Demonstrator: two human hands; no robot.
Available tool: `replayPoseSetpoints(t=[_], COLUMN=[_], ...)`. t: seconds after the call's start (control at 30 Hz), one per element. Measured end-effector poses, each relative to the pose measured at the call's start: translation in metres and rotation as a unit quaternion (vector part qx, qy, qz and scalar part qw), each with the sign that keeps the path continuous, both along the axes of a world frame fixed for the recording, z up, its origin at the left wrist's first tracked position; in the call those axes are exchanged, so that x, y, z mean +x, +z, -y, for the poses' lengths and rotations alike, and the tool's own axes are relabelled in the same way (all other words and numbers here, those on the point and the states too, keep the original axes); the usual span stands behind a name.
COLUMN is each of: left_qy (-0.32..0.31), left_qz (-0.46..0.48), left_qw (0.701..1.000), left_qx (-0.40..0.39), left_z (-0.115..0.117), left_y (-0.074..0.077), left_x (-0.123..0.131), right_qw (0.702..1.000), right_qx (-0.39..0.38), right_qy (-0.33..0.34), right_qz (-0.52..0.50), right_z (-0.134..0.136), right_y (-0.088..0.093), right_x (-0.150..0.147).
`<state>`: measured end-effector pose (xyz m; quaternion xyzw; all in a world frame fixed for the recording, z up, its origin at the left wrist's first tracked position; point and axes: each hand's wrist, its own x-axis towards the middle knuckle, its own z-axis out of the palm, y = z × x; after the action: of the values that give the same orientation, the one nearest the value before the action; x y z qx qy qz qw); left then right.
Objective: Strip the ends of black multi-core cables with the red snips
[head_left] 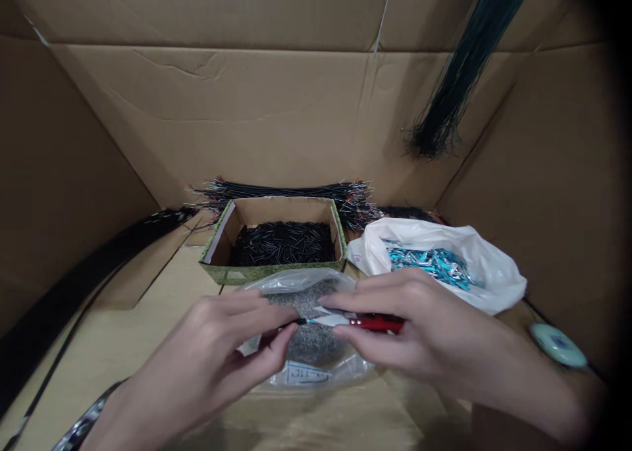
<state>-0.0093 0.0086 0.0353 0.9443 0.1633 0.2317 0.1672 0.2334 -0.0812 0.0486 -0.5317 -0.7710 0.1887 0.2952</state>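
Observation:
My left hand (232, 336) pinches a thin black cable (301, 321) between thumb and fingertips. A short bit of blue wire sticks out of the cable's end toward the right. My right hand (395, 322) is closed around small red-handled snips (375, 323), whose pale pointed blades reach left to that wire. Whether the blades are touching it I cannot make out. Both hands hover over a clear plastic bag (306, 372) of tiny grey metal pieces (311, 345).
Behind the bag stands a green-sided box (276, 273) of short black tubes (281, 243). A white bag (494, 280) holds blue-and-silver pieces (429, 266). Cable bundles lie behind (291, 191) and at left (74, 293); a wire bundle (464, 82) hangs at right. Cardboard walls (222, 108) surround everything.

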Motion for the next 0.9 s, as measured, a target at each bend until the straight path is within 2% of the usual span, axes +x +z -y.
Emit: replayPoseSetpoints(t=[0.2, 0.33, 0.4, 0.53, 0.6, 0.73, 0.9], left_qy=[-0.022, -0.018, -0.012, -0.013, -0.015, -0.035, -0.076], left_qz=[0.002, 0.002, -0.004, -0.011, -0.004, -0.007, -0.020], left_qw=[1.000, 1.000, 1.000, 1.000, 0.999, 0.997, 0.990], left_qx=[0.016, 0.015, 0.015, 0.019, 0.030, 0.065, 0.118], left_z=[0.002, 0.001, 0.000, -0.001, -0.001, -0.004, -0.006], left_y=[0.000, 0.000, 0.000, -0.004, -0.006, -0.008, -0.005], left_x=[0.001, 0.002, 0.002, 0.000, 0.000, -0.001, 0.000], right_qw=[0.997, 0.995, 0.997, 0.998, 0.995, 0.994, 0.997], right_qx=[-0.015, -0.021, -0.011, 0.050, 0.067, 0.054, 0.019], right_qy=[0.070, 0.094, 0.081, 0.000, -0.019, -0.015, 0.044], right_qz=[0.003, -0.016, -0.007, 0.041, 0.065, 0.091, 0.056], right_z=[-0.006, -0.012, -0.010, 0.003, 0.008, 0.008, -0.003], right_y=[0.006, 0.005, 0.003, -0.006, -0.009, -0.009, -0.001], right_x=[0.010, 0.012, 0.009, -0.003, -0.009, -0.010, -0.001])
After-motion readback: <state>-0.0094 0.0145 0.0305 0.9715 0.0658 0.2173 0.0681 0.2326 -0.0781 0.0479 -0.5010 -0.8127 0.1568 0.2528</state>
